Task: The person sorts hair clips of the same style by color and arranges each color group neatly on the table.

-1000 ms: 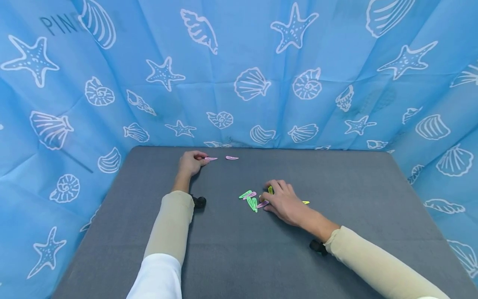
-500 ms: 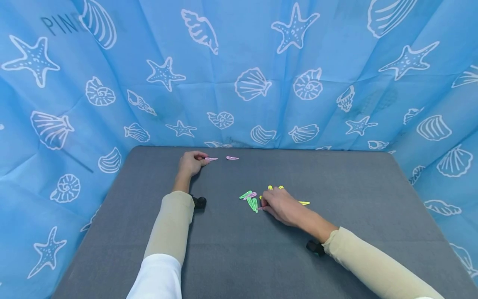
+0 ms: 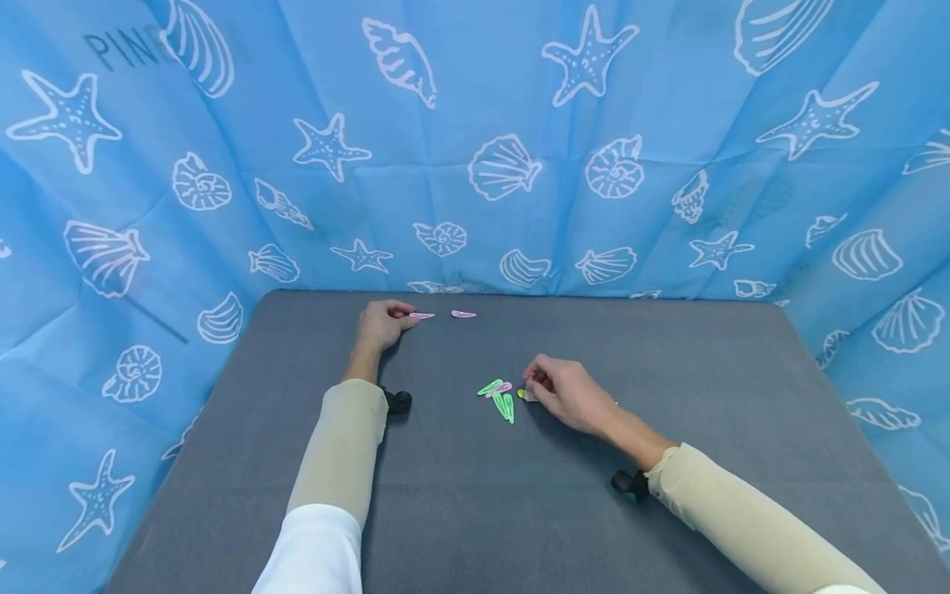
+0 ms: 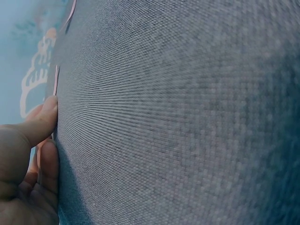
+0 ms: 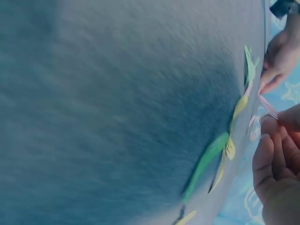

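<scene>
At the far left of the table, my left hand (image 3: 381, 326) holds a pink snap hair clip (image 3: 423, 315) by its end, between thumb and fingers, at the cloth. A second pink hair clip (image 3: 463, 313) lies just to its right. My right hand (image 3: 571, 396) is over the middle of the table and pinches another pink hair clip (image 5: 268, 107), raised off the cloth in the right wrist view. Left of it lie green hair clips (image 3: 503, 404) and one pink clip (image 3: 501, 388). A yellow hair clip (image 3: 522, 394) shows beside the right fingertips; the hand hides others.
The grey cloth-covered table (image 3: 460, 495) ends at a blue curtain (image 3: 445, 190) printed with shells and starfish. In the right wrist view, a green clip (image 5: 206, 159) and several yellow clips lie below the right hand. Each wrist wears a black camera.
My right hand has picked up a pink hair clip from beside the green ones and lifted it slightly. The left hand stays at its clip.
</scene>
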Demonstrator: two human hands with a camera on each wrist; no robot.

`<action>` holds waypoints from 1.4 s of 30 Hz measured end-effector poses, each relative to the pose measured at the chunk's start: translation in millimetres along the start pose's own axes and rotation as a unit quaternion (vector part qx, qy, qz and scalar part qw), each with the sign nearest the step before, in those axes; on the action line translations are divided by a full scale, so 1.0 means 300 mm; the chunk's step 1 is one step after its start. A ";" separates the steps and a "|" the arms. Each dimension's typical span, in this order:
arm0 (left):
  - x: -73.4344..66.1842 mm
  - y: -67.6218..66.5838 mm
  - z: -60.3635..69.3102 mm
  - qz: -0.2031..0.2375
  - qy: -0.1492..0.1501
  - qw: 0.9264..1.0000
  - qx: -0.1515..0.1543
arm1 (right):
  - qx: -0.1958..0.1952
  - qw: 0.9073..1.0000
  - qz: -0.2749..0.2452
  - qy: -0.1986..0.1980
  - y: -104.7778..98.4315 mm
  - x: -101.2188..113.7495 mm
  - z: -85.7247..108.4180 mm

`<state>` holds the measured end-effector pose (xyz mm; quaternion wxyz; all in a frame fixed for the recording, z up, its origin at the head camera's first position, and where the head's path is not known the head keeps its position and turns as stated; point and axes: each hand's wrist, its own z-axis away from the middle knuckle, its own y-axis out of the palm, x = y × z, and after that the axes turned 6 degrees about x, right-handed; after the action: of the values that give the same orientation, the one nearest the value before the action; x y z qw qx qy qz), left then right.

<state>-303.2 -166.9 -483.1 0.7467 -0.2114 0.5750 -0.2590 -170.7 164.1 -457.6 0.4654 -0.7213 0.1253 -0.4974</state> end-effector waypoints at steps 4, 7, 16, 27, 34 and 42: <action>0.005 0.000 0.001 0.000 0.002 1.000 -0.002 | -0.017 0.998 -0.038 0.045 -0.017 -0.020 -0.040; 0.003 -0.001 0.001 0.001 0.000 1.000 0.000 | -0.034 0.994 -0.060 0.081 -0.032 -0.039 -0.078; -0.007 0.002 0.001 -0.001 -0.002 1.000 0.000 | -0.067 0.981 -0.085 0.161 -0.048 -0.095 -0.218; 0.001 0.006 -0.008 -0.003 0.009 1.000 -0.009 | -0.105 0.961 -0.081 0.241 -0.038 -0.141 -0.368; 0.000 0.004 -0.004 -0.003 0.012 1.000 -0.008 | -0.093 0.963 -0.079 0.241 -0.013 -0.130 -0.403; 0.001 0.000 -0.005 -0.007 0.007 1.000 -0.003 | -0.086 0.962 -0.075 0.249 0.003 -0.142 -0.416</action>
<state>-304.7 -167.1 -483.6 0.7405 -0.2155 0.5792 -0.2641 -294.8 122.8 -475.1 0.3170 -0.6193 0.2249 -0.6822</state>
